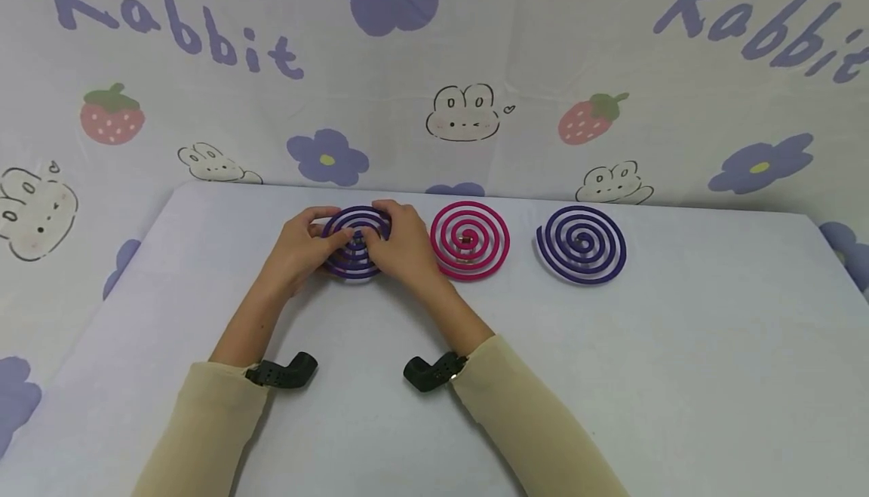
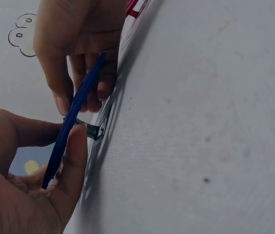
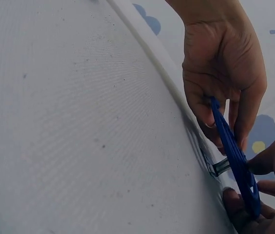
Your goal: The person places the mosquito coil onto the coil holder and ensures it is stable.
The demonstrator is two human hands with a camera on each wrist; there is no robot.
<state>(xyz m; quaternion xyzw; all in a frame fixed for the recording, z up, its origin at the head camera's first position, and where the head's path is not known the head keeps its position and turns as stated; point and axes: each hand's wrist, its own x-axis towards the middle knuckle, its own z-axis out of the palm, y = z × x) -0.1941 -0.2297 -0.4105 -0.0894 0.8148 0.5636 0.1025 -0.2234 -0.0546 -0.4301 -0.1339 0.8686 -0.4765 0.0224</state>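
At the left of the row, a dark purple-blue mosquito coil (image 1: 356, 277) is held by both hands, nearly level over the table. My left hand (image 1: 290, 252) pinches its left side, thumb on top near the centre and fingers under the rim. My right hand (image 1: 409, 252) grips the right side likewise, its thumb also pressing near the centre. Seen edge-on in the left wrist view, the coil (image 2: 62, 146) sits against a small metal stand (image 2: 92, 130) under its middle. The right wrist view shows that stand (image 3: 220, 167) with its foot close to the table.
Just right of my right hand, a pink mosquito coil (image 1: 469, 277) sits on a metal stand. Farther right is another purple coil (image 1: 581, 278). All are near the back edge of the white table (image 1: 679, 369), before a cloth (image 1: 529, 44) printed with rabbits, flowers and strawberries.
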